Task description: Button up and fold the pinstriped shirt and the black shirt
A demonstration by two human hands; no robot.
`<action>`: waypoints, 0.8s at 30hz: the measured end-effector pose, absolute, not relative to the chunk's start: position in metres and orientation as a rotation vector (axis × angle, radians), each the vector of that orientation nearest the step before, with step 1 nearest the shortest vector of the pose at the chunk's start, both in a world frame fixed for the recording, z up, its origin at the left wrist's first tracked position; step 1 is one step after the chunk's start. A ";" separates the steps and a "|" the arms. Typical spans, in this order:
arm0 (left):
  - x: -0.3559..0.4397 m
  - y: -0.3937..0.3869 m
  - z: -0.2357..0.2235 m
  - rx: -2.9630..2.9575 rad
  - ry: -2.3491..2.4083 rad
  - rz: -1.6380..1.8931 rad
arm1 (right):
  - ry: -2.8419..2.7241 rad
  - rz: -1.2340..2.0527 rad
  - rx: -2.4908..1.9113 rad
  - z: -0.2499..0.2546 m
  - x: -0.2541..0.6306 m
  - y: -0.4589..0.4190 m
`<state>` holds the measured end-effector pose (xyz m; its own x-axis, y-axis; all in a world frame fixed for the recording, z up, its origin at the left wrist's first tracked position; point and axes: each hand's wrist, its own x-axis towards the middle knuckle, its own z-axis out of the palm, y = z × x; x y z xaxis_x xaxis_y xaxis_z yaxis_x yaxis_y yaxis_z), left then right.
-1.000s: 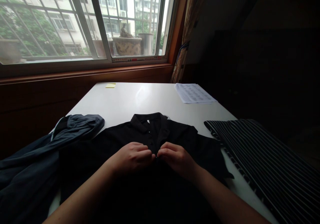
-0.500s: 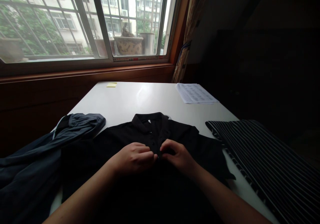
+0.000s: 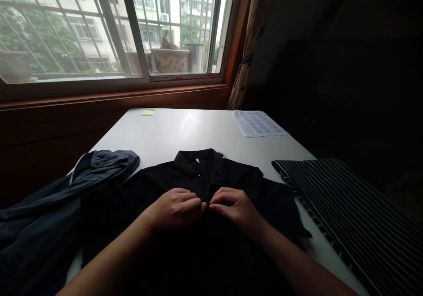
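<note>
A black polo shirt (image 3: pixel 145 188) lies spread face up before me, its collar (image 3: pixel 185 163) toward the window and its neck placket partly open. Two dark buttons show on the placket above my fingers. My left hand (image 3: pixel 178 208) is closed on the placket from the left, thumb and forefinger pinched at its lower part. From the right, my right hand (image 3: pixel 236 205) pinches the placket edge, its fingertips almost touching the left ones. Whatever button lies between the fingertips is hidden.
Under the shirt is a white table (image 3: pixel 158 133). A blue-grey garment (image 3: pixel 109 166) lies crumpled at left, a black striped garment (image 3: pixel 343 194) at right. Printed papers (image 3: pixel 259 123) and a yellow sticky note (image 3: pixel 147 112) lie at the far side, below a barred window (image 3: pixel 145 78).
My right hand's fingertips have closed together and shifted slightly left, nearer to the left hand. My left hand has barely moved, and the shirt lies as before.
</note>
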<state>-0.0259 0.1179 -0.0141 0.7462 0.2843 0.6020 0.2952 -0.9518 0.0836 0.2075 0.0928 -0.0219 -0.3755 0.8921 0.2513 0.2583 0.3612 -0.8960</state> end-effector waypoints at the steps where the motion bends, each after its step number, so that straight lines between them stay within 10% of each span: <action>1: -0.026 0.118 -0.013 -2.921 -0.483 -0.998 | -1.838 1.022 -1.020 -0.022 0.207 0.092; 24: -0.031 0.125 -0.011 -2.856 -0.313 -0.735 | -1.839 1.243 -1.141 -0.020 0.208 0.096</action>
<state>-0.0310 0.1254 -0.0113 0.8561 0.1581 0.4921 0.2448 -0.9626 -0.1166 0.2078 0.0961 -0.0199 -0.4229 0.9055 0.0341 0.3059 0.1781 -0.9353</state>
